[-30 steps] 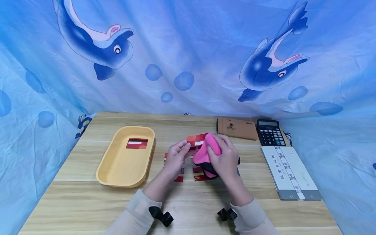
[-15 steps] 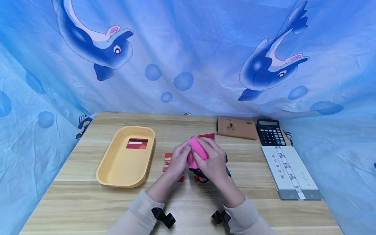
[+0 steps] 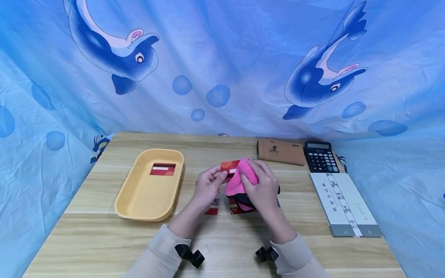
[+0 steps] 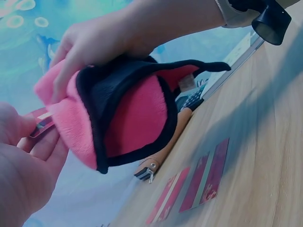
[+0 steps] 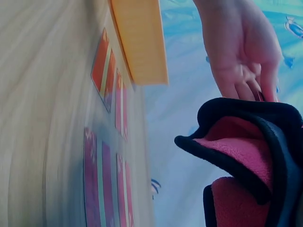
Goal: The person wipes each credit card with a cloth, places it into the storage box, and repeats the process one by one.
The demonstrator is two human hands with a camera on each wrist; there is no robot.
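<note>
My left hand (image 3: 206, 187) pinches one end of a red bank-style card (image 3: 227, 166) with a white strip and a dark stripe. Its other end goes under a pink fleece cloth with black edging (image 3: 236, 185). Fingers of my right hand (image 3: 262, 185) grip that cloth, bunched and folded over the card. In the left wrist view the cloth's folded flap (image 4: 137, 118) hangs below the right hand, and only a small part of the card (image 4: 45, 124) shows at the left fingers. Under the hands, several red cards (image 5: 102, 71) lie on the wooden table (image 3: 90, 239).
A yellow plastic basin (image 3: 142, 200) stands to the left with one red card (image 3: 163, 169) in it. At the back right lie a brown zipped wallet (image 3: 281, 151) and a black calculator (image 3: 320, 156). A white-and-grey ledger (image 3: 344, 204) is nearer on the right.
Half a second ago the hands were together with the cloth wrapped over the card. The left hand has since drawn left, and the card's end shows beside the cloth again, as a second ago.
</note>
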